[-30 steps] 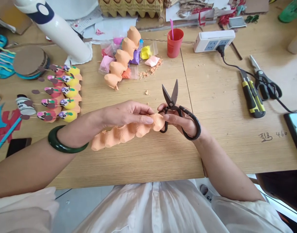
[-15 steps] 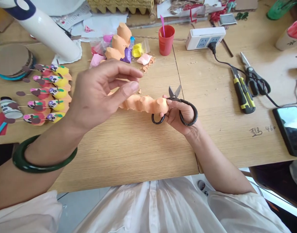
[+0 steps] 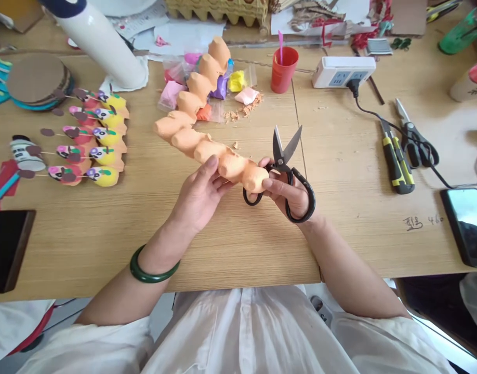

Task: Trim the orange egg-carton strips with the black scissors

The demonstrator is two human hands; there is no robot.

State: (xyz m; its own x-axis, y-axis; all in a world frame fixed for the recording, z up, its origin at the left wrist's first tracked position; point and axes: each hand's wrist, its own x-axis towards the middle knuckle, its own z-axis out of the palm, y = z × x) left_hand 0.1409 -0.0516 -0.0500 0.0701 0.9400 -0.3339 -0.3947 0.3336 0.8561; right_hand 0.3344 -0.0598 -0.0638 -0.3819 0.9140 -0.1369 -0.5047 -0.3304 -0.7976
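Again my left hand (image 3: 196, 198) holds the orange strip (image 3: 231, 165) mid-frame, likely steadying it, while my right hand (image 3: 292, 196) grips strip and scissors (image 3: 281, 165).

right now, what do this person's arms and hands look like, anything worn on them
The left arm and right arm come out of loose, creased white sleeves. A thick, smooth, dark green bangle circles the left wrist; the right wrist shows nothing worn. The left hand and right hand are ungloved.
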